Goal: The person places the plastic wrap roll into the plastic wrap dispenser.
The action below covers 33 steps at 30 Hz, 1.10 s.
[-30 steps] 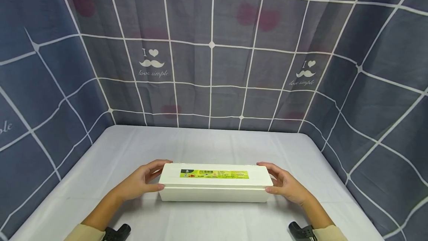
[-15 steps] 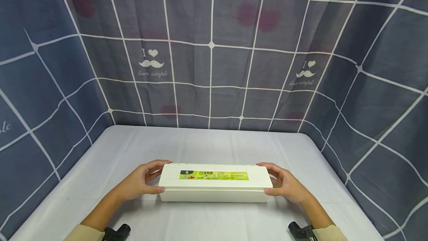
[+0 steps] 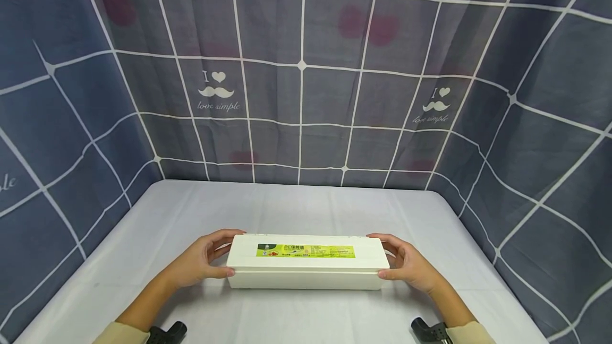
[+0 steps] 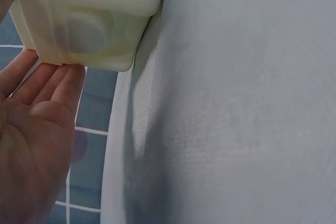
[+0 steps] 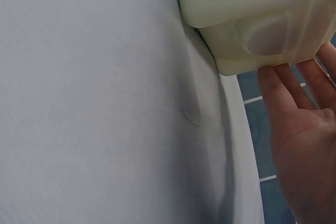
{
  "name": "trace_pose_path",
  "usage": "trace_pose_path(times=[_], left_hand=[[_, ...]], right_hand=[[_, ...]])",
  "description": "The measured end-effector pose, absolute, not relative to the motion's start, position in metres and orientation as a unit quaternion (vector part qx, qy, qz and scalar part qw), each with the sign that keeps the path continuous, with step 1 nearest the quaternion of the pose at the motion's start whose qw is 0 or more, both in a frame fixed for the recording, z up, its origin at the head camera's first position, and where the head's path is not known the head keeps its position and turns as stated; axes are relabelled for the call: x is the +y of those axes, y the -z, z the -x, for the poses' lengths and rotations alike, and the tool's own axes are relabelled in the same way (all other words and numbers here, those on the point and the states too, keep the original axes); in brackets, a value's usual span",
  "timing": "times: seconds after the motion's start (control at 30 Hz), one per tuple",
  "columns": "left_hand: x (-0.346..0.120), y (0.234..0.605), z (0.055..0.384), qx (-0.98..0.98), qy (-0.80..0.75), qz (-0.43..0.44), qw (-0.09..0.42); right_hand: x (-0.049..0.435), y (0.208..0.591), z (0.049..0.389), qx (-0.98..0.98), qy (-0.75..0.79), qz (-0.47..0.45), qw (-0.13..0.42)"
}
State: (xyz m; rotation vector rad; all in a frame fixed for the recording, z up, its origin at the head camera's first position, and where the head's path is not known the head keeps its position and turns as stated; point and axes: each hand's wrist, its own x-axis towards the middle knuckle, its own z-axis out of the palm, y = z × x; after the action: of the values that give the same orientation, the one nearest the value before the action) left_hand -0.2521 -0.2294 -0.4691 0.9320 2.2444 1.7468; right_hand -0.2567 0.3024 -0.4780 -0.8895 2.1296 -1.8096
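A long cream-white cling film box lies crosswise near the front of the table, its lid down and a yellow-green label on top. My left hand holds its left end, thumb at the front and fingers round the back. At the right end my right hand grips it in the same way. The left wrist view shows the fingers against the box's rear face, and a pale round shape through the end wall. A similar round shape shows in the right wrist view.
A white cloth covers the table. Blue-grey curtains with white grid lines stand behind it and along both sides. A dark strap device sits on each wrist, the left one and the right one.
The lid's front edge and both thumbs have come down slightly, and a little more of the box's top faces me. Both hands keep their hold at the ends.
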Motion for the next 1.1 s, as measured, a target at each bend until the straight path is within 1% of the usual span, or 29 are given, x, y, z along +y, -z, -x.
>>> trace_pose_path(times=[0.57,0.9,1.1], left_hand=[[-0.2296,0.4725,0.2517,0.738,-0.602,-0.292,0.089],[-0.2302,0.4715,0.2537,0.735,-0.604,-0.292,0.095],[-0.2296,0.4717,0.2530,0.734,-0.606,-0.290,0.097]], right_hand=[[0.3015,0.4769,0.2550,0.717,0.627,0.283,0.114],[0.2998,0.4741,0.2552,0.701,0.635,0.304,0.115],[0.3001,0.4763,0.2541,0.710,0.632,0.285,0.122]])
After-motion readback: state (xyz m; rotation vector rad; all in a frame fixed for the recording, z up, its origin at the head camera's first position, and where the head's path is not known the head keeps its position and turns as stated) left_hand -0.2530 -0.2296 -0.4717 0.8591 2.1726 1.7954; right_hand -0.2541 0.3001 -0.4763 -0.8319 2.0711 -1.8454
